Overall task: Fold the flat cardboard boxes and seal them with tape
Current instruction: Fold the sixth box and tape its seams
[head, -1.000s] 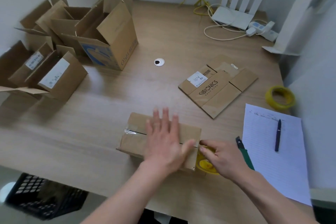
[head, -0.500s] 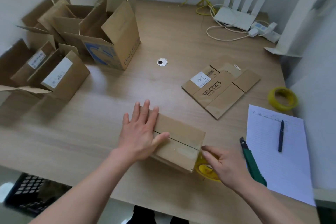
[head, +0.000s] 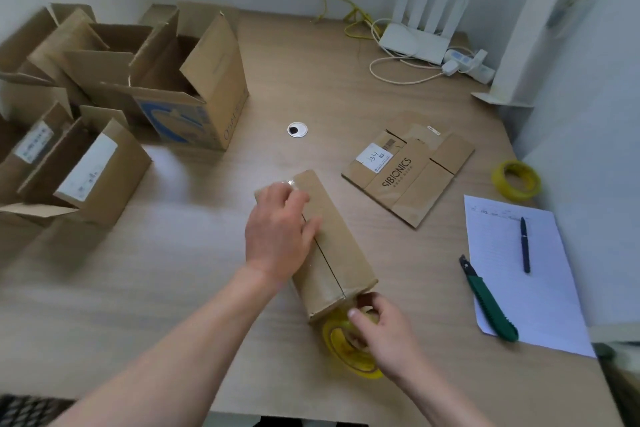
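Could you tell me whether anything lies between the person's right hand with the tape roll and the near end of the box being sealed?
Nothing visible does. The right hand holds the yellow tape roll right against the near end of the folded box, while the left hand rests on the box's top farther along.

Tape roll [head: 349,347]: partly hidden behind right hand [head: 384,333]. Open boxes [head: 38,163] at counter's left edge: cut off by frame. Shipping label [head: 375,156] on flat box: text too small to read.
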The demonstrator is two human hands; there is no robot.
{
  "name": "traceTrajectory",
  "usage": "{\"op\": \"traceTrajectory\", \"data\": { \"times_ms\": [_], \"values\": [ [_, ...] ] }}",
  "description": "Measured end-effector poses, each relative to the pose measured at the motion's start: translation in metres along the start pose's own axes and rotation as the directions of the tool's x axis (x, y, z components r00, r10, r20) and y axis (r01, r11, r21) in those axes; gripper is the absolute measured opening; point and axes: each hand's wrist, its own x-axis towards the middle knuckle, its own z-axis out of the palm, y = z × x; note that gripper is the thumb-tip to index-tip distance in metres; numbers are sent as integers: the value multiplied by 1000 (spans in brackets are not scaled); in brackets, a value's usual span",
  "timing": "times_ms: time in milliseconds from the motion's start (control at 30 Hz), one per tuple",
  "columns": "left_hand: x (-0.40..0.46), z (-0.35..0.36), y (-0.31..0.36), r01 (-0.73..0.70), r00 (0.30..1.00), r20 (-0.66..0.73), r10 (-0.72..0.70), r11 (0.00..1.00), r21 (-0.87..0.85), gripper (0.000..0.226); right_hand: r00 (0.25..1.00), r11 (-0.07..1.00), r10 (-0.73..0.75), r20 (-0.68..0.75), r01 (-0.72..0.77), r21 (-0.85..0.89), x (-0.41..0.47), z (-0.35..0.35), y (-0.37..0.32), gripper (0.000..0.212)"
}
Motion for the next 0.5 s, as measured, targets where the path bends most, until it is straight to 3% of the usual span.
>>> {"op": "traceTrajectory", "data": {
  "times_ms": [33,67,133,200,267,300,433,500],
  "values": [
    [-23,-6,7,28,996,-83,-41,989,-146,20,1000,999,13,-2,-13,41,-1,3,0,23],
    [-50,-11,14,56,994,-76,-81,958,-281,14,1000,996,30,-8,-30,83,-2,6,1,22],
    [-105,-18,28,176,982,145,-123,878,-445,16,998,983,65,-19,-60,172,-3,10,3,12],
    [-145,-18,38,368,898,406,-169,795,-483,25,997,977,74,-30,-67,200,-5,12,3,18],
    [-156,-13,43,618,759,573,-310,621,-482,40,997,972,75,-32,-66,224,-8,12,0,23],
    [-153,-10,44,693,704,611,-362,539,-478,41,997,967,79,-25,-71,244,-9,13,-2,26],
    [-139,6,59,800,600,650,-466,343,-492,43,994,934,108,20,-109,342,-7,12,0,32],
    [-137,15,69,856,486,659,-574,160,-491,34,988,917,138,67,-153,368,-4,9,1,32]
  ]
}}
